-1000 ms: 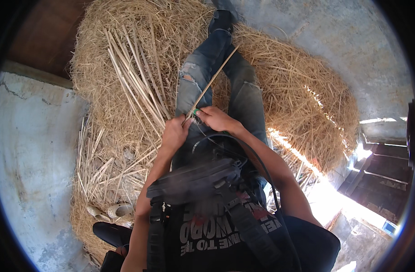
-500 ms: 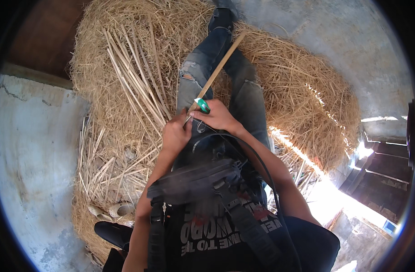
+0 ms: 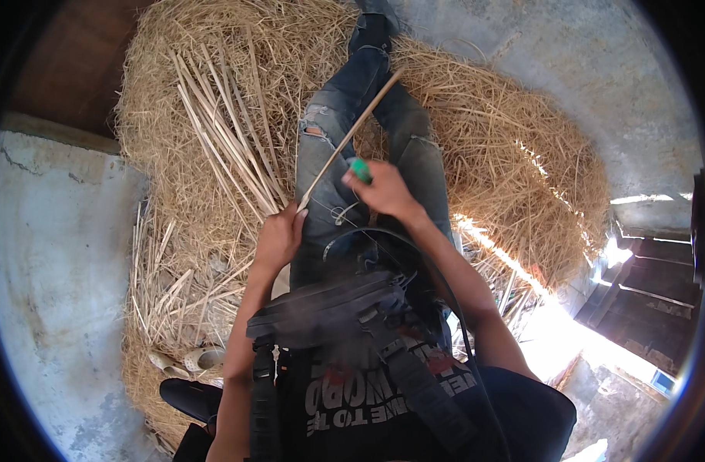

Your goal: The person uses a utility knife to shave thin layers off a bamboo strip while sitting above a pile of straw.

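My left hand (image 3: 279, 240) pinches the near end of a thin bamboo strip (image 3: 352, 137) between thumb and fingers. The strip slants away to the upper right across my jeans-clad legs (image 3: 333, 100). My right hand (image 3: 387, 190) is closed round a green-handled knife (image 3: 360, 170) above my lap, apart from the strip. Motion smears the knife, and its blade cannot be made out clearly. A pale curled sliver (image 3: 348, 212) shows over my lap between the hands.
A bundle of long pale strips (image 3: 227, 135) lies on the straw (image 3: 156, 85) to the left. Cut pieces (image 3: 167, 292) and two hollow bamboo sections (image 3: 204, 357) lie nearer. Walls (image 3: 60, 269) stand either side. A cable (image 3: 437, 266) loops across my right arm.
My hands have moved apart. The left has shifted left and nearer with the strip's end. The right has drawn off to the right with the knife, away from the strip.
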A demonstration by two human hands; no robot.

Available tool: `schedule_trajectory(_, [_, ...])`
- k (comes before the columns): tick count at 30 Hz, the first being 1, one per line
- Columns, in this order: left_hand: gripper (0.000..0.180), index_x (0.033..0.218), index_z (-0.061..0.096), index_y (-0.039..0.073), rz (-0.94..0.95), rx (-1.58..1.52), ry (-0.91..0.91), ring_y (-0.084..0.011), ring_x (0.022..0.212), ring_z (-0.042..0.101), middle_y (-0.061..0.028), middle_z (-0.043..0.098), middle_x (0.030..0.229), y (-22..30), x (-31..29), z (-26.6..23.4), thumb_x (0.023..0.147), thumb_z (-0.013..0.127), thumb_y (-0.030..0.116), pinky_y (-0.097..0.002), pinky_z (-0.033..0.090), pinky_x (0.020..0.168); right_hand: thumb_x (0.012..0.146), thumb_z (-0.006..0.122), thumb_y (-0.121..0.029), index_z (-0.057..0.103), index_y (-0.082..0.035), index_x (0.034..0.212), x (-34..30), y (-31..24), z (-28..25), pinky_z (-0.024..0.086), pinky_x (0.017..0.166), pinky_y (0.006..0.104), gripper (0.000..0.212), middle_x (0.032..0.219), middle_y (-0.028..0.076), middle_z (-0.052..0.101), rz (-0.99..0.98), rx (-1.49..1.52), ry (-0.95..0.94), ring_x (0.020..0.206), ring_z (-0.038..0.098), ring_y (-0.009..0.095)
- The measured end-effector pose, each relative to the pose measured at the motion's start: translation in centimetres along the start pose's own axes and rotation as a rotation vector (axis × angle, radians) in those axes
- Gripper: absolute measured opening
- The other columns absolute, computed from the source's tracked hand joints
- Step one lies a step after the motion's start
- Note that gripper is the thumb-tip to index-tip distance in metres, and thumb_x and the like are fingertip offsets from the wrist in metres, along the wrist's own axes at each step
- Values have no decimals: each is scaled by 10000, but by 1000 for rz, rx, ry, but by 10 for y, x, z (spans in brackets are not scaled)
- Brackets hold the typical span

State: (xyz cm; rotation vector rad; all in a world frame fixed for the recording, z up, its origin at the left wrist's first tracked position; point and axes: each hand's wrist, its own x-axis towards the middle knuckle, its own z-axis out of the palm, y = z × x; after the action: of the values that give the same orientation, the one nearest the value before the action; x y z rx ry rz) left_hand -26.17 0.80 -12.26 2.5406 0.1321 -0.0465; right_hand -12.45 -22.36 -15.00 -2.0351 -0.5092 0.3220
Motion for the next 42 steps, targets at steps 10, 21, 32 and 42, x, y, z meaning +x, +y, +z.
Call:
schedule_trajectory(10, [198,1052,589,12,-77,104,-124,-504,736,658,-289,661,742,-44,-80,-37,1042,569,209,-566,513,632,917,642,-313,683,65,1087,39,58,-38,519,935,524,416,1083,334,688,269,-258,-44,1061,658,490])
schedule_trajectory(21, [196,981,569,-31,-95,20,-207,-528,719,604,-307,598,710,-73,-117,-66,1044,555,154,-527,440,585,922,658,-269,689,85,1021,76,56,-30,534,913,533,369,1038,323,700,264,-258,81,1046,665,483])
schedule_trajectory(32, [248,986,659,-18,-124,-136,-198,-480,763,675,-275,657,766,-45,-81,-45,1053,566,202,-511,501,668,920,667,-313,708,40,1020,48,46,28,541,919,537,369,1037,295,711,204,-245,-44,1019,675,476])
schedule_trajectory(42, [295,932,657,-20,-68,-147,-208,-483,804,671,-274,666,773,-31,-40,-21,1057,552,225,-527,511,724,912,632,-277,725,35,965,39,36,23,547,913,538,330,1001,299,709,167,-249,-117,995,683,472])
